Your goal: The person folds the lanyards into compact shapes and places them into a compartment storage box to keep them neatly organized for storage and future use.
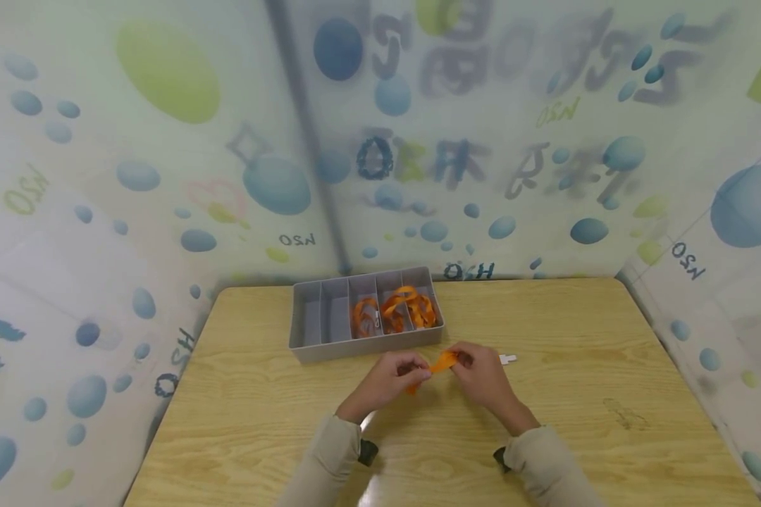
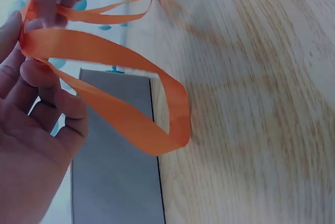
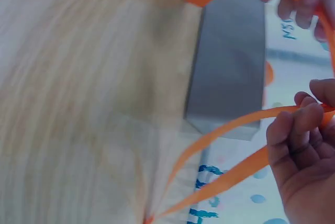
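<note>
An orange lanyard [image 1: 444, 361] is stretched between both hands, just in front of the grey box. My left hand [image 1: 390, 380] pinches it between thumb and fingers; in the left wrist view a wide loop of the flat strap [image 2: 125, 111] hangs from that hand. My right hand [image 1: 482, 377] grips the strap a short way to the right, fingers curled around it. From there, two strands [image 3: 230, 177] run down and meet near the table, as the right wrist view shows. A white clip [image 1: 509, 359] lies beside the right hand, at that end of the lanyard.
The grey divided box [image 1: 336, 348] stands at the back of the wooden table [image 1: 564, 436]. More orange lanyards [image 1: 423, 310] lie in its right-hand compartments, one with a metal hook. Patterned walls [image 1: 495, 169] enclose the table at the back and sides.
</note>
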{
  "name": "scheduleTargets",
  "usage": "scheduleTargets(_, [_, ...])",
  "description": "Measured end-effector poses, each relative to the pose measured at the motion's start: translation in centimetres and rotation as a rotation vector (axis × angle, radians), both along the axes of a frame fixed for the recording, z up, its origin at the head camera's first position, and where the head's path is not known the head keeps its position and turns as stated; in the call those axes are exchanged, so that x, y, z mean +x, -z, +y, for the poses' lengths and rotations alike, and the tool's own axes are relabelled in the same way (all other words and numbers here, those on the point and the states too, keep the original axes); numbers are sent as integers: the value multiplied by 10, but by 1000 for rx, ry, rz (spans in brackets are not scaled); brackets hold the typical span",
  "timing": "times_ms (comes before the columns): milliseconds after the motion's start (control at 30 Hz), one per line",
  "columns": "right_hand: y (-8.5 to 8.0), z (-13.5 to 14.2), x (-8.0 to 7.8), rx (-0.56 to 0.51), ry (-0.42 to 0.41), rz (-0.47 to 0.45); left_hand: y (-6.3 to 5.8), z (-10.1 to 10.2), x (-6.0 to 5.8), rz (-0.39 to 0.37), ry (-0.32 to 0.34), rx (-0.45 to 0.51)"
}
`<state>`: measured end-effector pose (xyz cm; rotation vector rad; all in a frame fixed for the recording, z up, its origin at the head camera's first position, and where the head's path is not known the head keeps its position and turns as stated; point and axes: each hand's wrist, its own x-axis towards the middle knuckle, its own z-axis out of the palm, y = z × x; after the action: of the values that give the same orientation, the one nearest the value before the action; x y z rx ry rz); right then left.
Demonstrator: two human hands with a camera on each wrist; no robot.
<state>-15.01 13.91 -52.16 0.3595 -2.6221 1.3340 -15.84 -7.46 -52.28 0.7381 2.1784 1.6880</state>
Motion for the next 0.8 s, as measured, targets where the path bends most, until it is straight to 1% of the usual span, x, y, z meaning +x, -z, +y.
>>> scheduleTargets(67, [-5,1,1,-22,-8,-7,-3,0,2,5,-4,-17])
scheduleTargets(233, [-19,2,3,-48,-26,4,-29,-1,12,6,-10,-44])
scheduleTargets(300, [-24,3,3,-50,-33,5,-37,-1,14,8,-16,-46])
scheduleTargets(467, [-39,4,5,-72,-17,-37,-38,2,16,0,-39,-51])
scheduleTargets(567, [-46,3,6,-101,3,-37,-40,3,17,-2,-49,-41])
scheduleTargets(667, [-52,3,6,-139,9,-13,-42,4,19,29,-54,-30])
scheduleTargets(800, [-58,3,6,-176,2,0,-46,7,20,97,-61,-21])
